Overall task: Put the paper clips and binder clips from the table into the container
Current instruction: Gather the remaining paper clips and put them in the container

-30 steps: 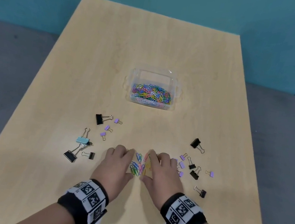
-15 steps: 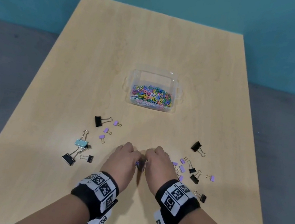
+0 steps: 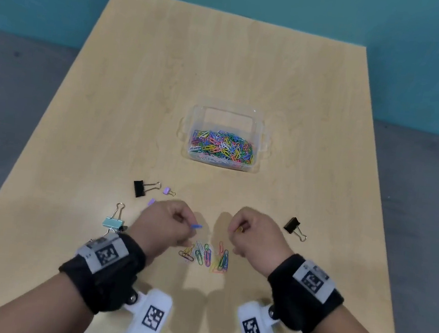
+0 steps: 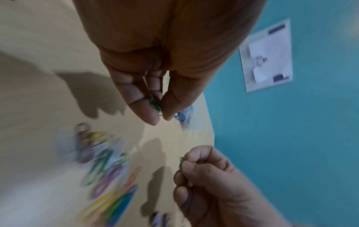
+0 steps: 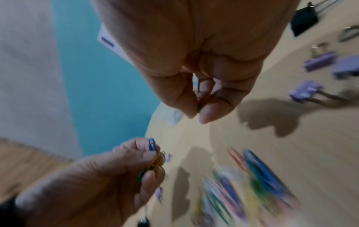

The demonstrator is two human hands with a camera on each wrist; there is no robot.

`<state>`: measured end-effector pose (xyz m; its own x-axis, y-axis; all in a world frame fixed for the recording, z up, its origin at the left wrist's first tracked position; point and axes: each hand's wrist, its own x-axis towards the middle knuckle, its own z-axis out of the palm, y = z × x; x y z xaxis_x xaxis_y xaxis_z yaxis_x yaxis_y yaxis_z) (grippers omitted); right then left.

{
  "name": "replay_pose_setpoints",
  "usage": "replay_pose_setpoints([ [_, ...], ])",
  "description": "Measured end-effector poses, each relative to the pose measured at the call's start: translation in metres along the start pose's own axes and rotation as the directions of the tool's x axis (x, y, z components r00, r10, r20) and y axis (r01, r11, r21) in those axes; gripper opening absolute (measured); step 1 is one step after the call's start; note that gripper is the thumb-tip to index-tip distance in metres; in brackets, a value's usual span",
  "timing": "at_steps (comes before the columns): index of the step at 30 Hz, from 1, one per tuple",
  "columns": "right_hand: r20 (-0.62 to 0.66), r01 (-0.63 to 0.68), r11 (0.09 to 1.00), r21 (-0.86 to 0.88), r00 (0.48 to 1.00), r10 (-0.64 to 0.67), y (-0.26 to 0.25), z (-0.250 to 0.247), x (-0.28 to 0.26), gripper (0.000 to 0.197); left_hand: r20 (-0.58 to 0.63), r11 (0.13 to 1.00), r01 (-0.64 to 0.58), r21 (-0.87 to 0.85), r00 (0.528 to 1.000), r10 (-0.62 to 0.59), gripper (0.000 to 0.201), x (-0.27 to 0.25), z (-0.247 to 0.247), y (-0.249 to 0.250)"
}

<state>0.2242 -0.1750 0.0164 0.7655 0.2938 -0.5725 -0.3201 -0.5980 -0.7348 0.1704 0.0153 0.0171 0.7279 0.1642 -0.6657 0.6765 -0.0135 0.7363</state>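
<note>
Both my fists pinch paper clips above the table [image 3: 126, 105].

My left hand [image 3: 163, 223] and right hand [image 3: 255, 233] each grip a few; loose paper clips [image 3: 206, 254] lie between my wrists, the container [image 3: 259, 121] well beyond.

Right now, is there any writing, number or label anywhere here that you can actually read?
No readable words or numbers.
Wristbands: black-and-white square code patterns, no letters.
White camera mounts: the same kind of code squares.
Sheet on the wall: dark blue bars and grey marks, too blurred to read.
</note>
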Motion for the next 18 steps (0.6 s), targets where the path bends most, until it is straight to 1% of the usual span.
replay_pose_setpoints([
  [2, -0.043, 0.053, 0.997, 0.054, 0.998, -0.051, -0.024, -0.019, 0.014, 0.022, -0.004, 0.996, -0.023, -0.091, 1.000, 0.023, 0.022, 0.012, -0.008, 0.026],
  [4, -0.132, 0.150, 0.985, 0.087, 0.982, -0.138, -0.052, -0.036, 0.034, 0.026, -0.054, 0.990, -0.114, -0.084, 0.993, 0.110, 0.023, 0.028, -0.014, 0.058],
  [6, -0.225, 0.226, 0.972, 0.061, 0.952, -0.207, -0.076, -0.049, 0.054, 0.029, -0.118, 0.973, -0.230, -0.028, 0.967, 0.226, 0.025, 0.046, -0.016, 0.090],
  [7, -0.258, 0.241, 0.970, 0.030, 0.939, -0.226, -0.088, -0.053, 0.064, 0.029, -0.141, 0.962, -0.275, 0.011, 0.951, 0.273, 0.026, 0.054, -0.015, 0.105],
  [8, -0.278, 0.239, 0.971, 0.002, 0.933, -0.229, -0.097, -0.055, 0.075, 0.028, -0.153, 0.952, -0.302, 0.051, 0.940, 0.306, 0.027, 0.062, -0.014, 0.116],
  [10, -0.288, 0.213, 0.975, -0.061, 0.932, -0.222, -0.109, -0.055, 0.093, 0.022, -0.138, 0.936, -0.322, 0.142, 0.930, 0.341, 0.026, 0.076, -0.011, 0.128],
  [12, -0.277, 0.162, 0.962, -0.218, 0.935, -0.220, -0.111, -0.054, 0.105, 0.015, -0.101, 0.917, -0.308, 0.254, 0.934, 0.342, 0.020, 0.084, -0.008, 0.130],
  [14, -0.312, 0.095, 0.911, -0.402, 0.921, -0.234, -0.099, -0.056, 0.101, 0.023, -0.105, 0.844, -0.298, 0.447, 0.919, 0.380, 0.024, 0.081, -0.010, 0.122],
  [15, -0.331, 0.096, 0.893, -0.440, 0.907, -0.261, -0.091, -0.057, 0.091, 0.025, -0.126, 0.799, -0.295, 0.524, 0.901, 0.415, 0.028, 0.074, -0.012, 0.114],
  [17, -0.322, 0.159, 0.878, -0.453, 0.889, -0.327, -0.068, -0.051, 0.063, 0.021, -0.144, 0.742, -0.304, 0.598, 0.869, 0.473, 0.031, 0.053, -0.016, 0.090],
  [18, -0.277, 0.179, 0.868, -0.463, 0.901, -0.333, -0.053, -0.043, 0.047, 0.021, -0.114, 0.713, -0.311, 0.628, 0.869, 0.481, 0.032, 0.041, -0.016, 0.073],
])
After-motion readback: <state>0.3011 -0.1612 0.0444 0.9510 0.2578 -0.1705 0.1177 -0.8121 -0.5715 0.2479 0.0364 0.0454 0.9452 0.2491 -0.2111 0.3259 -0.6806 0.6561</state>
